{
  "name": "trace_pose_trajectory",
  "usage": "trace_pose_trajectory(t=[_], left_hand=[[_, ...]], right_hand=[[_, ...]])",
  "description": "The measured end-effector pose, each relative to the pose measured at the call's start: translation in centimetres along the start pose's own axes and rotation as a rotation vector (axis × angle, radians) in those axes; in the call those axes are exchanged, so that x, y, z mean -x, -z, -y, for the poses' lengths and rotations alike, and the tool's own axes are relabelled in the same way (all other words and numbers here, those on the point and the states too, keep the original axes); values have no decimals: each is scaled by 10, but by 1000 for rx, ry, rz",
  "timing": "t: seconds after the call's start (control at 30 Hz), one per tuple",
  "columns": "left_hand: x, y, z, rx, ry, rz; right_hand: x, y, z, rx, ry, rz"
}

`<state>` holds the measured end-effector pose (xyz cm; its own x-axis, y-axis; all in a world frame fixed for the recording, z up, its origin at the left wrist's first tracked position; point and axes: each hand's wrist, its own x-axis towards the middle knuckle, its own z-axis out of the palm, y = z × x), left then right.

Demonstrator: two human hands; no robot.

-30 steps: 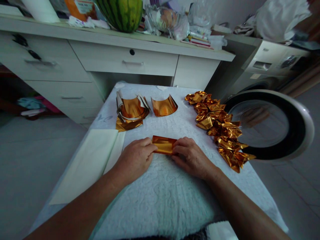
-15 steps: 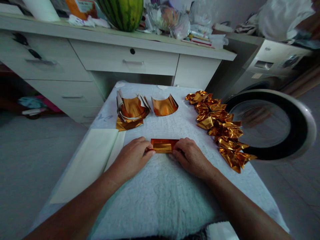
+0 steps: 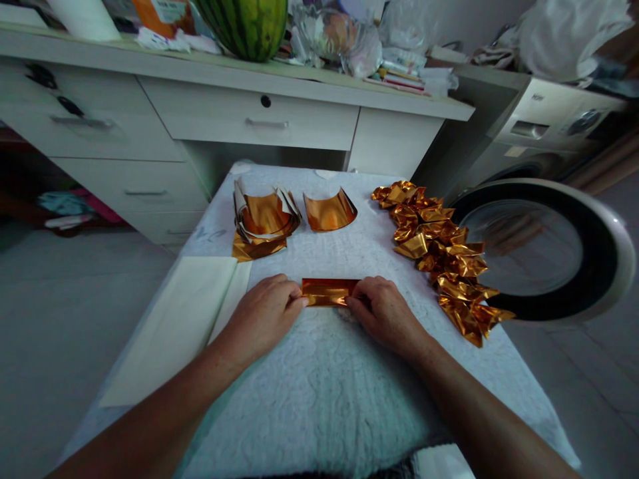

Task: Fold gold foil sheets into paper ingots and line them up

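Observation:
Between my hands, low over the cloth-covered table (image 3: 319, 379), is a narrow folded strip of gold foil paper (image 3: 327, 291). My left hand (image 3: 272, 307) pinches its left end between thumb and fingers. At the right end, my right hand (image 3: 382, 307) grips it the same way, thumb toward me. Beyond the strip lie a curled stack of gold foil sheets (image 3: 264, 216) and a single curved sheet (image 3: 329, 211). To the right runs a row of folded gold foil pieces (image 3: 439, 256), heaped against one another.
White paper (image 3: 170, 326) lies along the table's left side. An open washing machine door (image 3: 612, 253) stands close to the right edge. Behind is a white counter with drawers (image 3: 264, 120), bearing a watermelon (image 3: 244, 26), a glass bowl (image 3: 324, 33) and plastic bags.
The foil strip's near edge has turned slightly, and its inner face shows more evenly. Both hands keep their hold in almost the same place.

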<state>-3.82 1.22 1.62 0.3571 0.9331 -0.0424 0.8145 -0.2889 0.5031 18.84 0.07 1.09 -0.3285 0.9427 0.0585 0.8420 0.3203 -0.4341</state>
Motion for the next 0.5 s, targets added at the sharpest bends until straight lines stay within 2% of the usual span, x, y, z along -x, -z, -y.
trace_pose_trajectory(t=[0.23, 0.5], left_hand=[[0, -5, 4, 17, -17, -68], [0, -5, 1, -7, 42, -45]], right_hand=[[0, 0, 1, 37, -33, 0], [-1, -2, 1, 66, -31, -6]])
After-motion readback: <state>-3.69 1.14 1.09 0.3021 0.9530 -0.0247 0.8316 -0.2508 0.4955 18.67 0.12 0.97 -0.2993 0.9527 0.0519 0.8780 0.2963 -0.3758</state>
